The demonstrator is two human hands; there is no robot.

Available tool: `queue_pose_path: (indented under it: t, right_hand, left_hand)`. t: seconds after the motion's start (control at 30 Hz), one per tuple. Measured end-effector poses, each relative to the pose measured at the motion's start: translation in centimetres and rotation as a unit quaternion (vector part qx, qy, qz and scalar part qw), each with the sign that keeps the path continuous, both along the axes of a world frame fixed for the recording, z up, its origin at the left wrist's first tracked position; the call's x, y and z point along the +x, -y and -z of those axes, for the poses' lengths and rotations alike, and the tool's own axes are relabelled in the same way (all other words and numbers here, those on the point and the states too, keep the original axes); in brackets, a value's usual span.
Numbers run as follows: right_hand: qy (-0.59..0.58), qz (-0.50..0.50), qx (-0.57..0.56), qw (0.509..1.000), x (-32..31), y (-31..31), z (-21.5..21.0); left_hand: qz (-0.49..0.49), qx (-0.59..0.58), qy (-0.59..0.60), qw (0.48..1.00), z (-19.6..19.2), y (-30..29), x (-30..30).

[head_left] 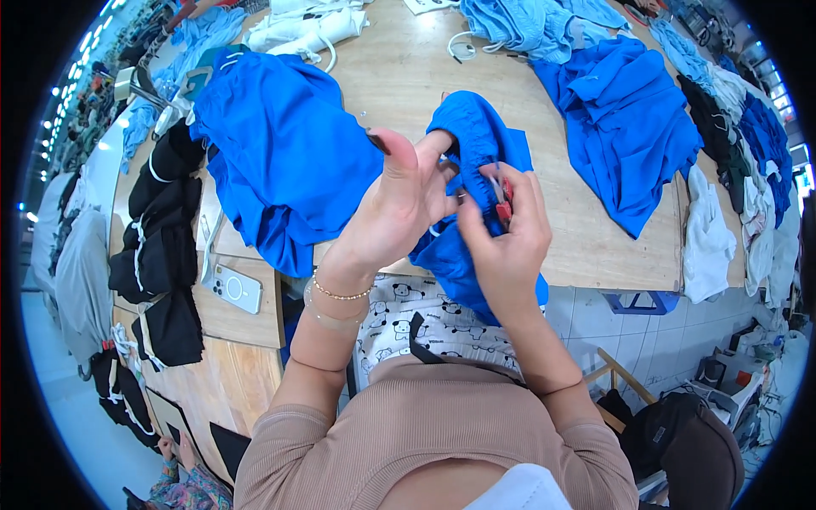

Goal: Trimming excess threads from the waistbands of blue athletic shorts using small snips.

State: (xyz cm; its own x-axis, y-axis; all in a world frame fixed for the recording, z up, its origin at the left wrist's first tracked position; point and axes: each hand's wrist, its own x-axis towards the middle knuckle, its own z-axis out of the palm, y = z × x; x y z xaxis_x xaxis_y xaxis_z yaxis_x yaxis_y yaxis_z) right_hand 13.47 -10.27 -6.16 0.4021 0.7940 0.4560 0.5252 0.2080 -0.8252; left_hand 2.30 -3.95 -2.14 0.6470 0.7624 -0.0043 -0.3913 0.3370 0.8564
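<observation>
A bright blue garment (476,144) with an elastic waistband hangs over the front edge of the wooden table (408,76). My left hand (398,204) grips its fabric near the waistband, thumb raised. My right hand (503,225) pinches the same garment and holds a small red-handled thread snipper (505,197) against the cloth. Both hands are close together, touching the fabric between them.
A heap of blue garments (285,153) lies to the left and another (625,119) to the right. Light blue and white pieces (518,21) sit at the table's far side. Black garments (161,246) and a white phone (234,289) lie at the left. White clothes (705,242) hang at the right edge.
</observation>
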Motion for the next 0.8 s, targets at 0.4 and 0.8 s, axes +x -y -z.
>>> queue_pose_path:
  t: [0.4,0.8]
  right_hand:
    - [-0.298,-0.189,-0.069,0.933,11.8,-2.7,-5.9]
    - [0.056,-0.131,0.003,0.990,11.1,-4.5,-3.6]
  left_hand:
    - [0.025,0.325,-0.117,0.938,-2.5,-5.6,-2.9]
    - [-0.008,0.250,-0.077,0.965,-1.5,-5.3,-1.5]
